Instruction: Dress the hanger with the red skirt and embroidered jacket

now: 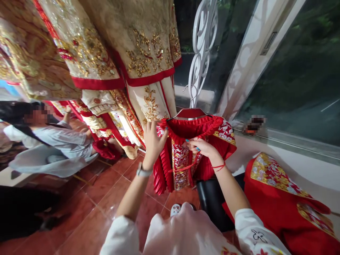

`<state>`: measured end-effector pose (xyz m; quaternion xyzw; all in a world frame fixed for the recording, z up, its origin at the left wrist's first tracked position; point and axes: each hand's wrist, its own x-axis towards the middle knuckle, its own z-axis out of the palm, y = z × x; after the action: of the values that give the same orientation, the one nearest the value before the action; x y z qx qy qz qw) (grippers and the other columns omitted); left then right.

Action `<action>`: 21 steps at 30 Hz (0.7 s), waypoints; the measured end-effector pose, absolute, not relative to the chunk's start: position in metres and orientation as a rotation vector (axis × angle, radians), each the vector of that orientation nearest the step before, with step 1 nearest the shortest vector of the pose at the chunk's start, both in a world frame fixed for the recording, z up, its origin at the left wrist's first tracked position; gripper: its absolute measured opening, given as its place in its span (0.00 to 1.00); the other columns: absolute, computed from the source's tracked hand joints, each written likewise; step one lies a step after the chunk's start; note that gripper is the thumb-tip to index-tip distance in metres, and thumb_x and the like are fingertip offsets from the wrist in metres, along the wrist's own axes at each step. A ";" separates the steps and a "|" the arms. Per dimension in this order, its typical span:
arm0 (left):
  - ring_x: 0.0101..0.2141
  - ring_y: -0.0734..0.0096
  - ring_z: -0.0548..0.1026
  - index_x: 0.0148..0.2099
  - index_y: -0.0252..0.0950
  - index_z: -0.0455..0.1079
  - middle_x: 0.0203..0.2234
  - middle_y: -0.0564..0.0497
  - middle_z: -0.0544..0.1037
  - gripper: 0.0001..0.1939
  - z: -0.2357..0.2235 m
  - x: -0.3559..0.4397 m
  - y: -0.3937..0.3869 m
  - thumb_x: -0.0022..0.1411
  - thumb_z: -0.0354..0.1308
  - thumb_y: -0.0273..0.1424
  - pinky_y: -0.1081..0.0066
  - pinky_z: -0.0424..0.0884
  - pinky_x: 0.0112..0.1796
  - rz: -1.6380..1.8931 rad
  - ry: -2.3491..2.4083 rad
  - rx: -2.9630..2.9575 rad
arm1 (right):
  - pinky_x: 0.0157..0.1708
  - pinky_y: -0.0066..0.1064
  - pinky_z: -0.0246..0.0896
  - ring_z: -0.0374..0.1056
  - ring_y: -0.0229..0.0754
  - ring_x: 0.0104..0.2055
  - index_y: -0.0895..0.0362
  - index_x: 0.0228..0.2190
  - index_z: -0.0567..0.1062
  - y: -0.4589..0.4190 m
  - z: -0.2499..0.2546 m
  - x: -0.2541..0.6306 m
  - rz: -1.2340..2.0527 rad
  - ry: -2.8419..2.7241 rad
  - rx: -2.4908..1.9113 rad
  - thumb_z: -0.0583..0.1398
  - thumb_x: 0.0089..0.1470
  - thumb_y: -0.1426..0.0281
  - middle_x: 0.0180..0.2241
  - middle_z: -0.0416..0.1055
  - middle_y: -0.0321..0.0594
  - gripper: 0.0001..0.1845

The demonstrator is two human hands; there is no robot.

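Observation:
A red pleated skirt (pixel 183 166) with gold and silver embroidery hangs from a red hanger (pixel 189 113) hooked on a white scrolled metal stand (pixel 202 46). My left hand (pixel 153 140) grips the left end of the skirt's gathered waistband. My right hand (pixel 202 148) pinches the waistband near its middle, just under the hanger bar. A watch sits on my left wrist and a red string on my right.
Cream and gold embroidered robes (pixel 111 46) hang at the upper left. A person in pale grey (pixel 53 145) crouches at the left on the red tile floor (pixel 106 198). Another red embroidered garment (pixel 281 198) lies at the lower right beside a black stool (pixel 212 202) and a window ledge.

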<state>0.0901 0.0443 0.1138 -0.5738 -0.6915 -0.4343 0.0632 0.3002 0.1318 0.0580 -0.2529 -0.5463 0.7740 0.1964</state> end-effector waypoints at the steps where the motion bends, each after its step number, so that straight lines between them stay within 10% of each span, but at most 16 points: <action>1: 0.51 0.45 0.72 0.54 0.35 0.67 0.48 0.36 0.73 0.22 0.126 0.089 0.060 0.60 0.60 0.36 0.50 0.69 0.51 -1.174 -2.168 -1.685 | 0.18 0.24 0.34 0.39 0.26 0.18 0.59 0.24 0.71 0.131 0.061 0.299 2.163 -1.551 -0.689 0.70 0.46 0.57 0.16 0.48 0.23 0.20; 9: 0.44 0.49 0.78 0.58 0.31 0.67 0.46 0.35 0.78 0.28 0.158 0.092 0.111 0.53 0.52 0.18 0.61 0.72 0.41 -0.596 -2.357 -1.815 | 0.18 0.25 0.34 0.38 0.28 0.17 0.57 0.25 0.71 0.127 0.094 0.290 1.906 -1.575 -0.643 0.67 0.53 0.55 0.15 0.47 0.23 0.19; 21: 0.30 0.70 0.76 0.49 0.38 0.78 0.33 0.50 0.81 0.28 0.216 0.029 0.132 0.43 0.58 0.20 0.76 0.68 0.28 -0.700 -2.628 -2.724 | 0.18 0.26 0.29 0.35 0.27 0.18 0.60 0.27 0.74 0.137 0.112 0.275 1.912 -1.698 -0.613 0.66 0.54 0.58 0.17 0.44 0.23 0.17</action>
<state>0.0285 0.1323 0.2160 -0.6638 -0.6405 -0.1705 -0.3466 0.2750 0.1372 0.1122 -0.2254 -0.6247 0.7034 0.2533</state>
